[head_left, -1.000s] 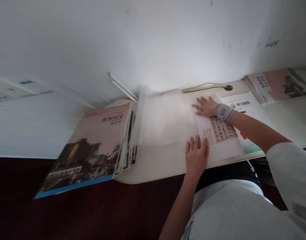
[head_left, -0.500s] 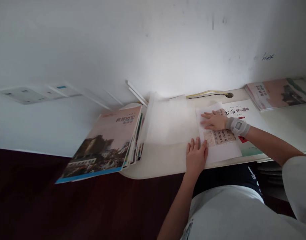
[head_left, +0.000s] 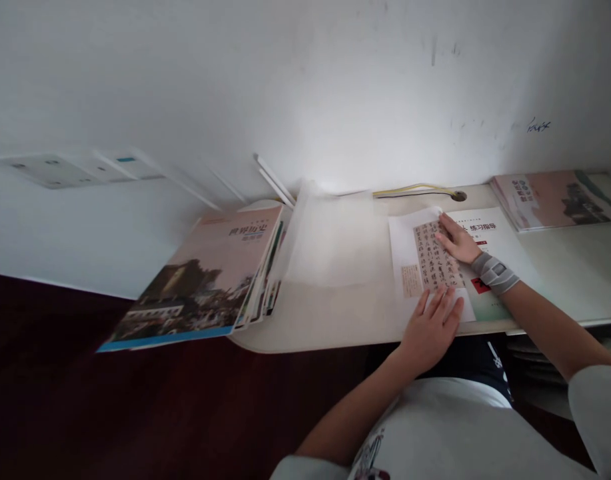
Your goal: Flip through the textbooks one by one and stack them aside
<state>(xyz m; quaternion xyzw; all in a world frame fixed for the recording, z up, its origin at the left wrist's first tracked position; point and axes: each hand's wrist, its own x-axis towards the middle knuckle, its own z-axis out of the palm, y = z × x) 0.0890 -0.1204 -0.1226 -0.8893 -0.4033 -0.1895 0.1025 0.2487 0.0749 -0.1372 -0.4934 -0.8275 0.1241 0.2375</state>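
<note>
A workbook with a white and green cover and Chinese lettering lies on the narrow white desk. Over its left part rests a white sheet printed with columns of brush calligraphy. My right hand, wearing a grey band with a watch-like face at the wrist, lies on the sheet's right side with fingers extended. Near the front edge, my left hand has its fingertips spread on the sheet's lower part. Neither hand grips anything. Translucent sheets lie to the left.
A stack of history books overhangs the desk's rounded left end. More books lie at the back right. Yellow and black cables run along the wall to a hole in the desk. Wall sockets are at far left.
My left hand has moved right onto the sheet's lower part. My right hand has shifted right, uncovering more calligraphy. The view has shifted slightly.
</note>
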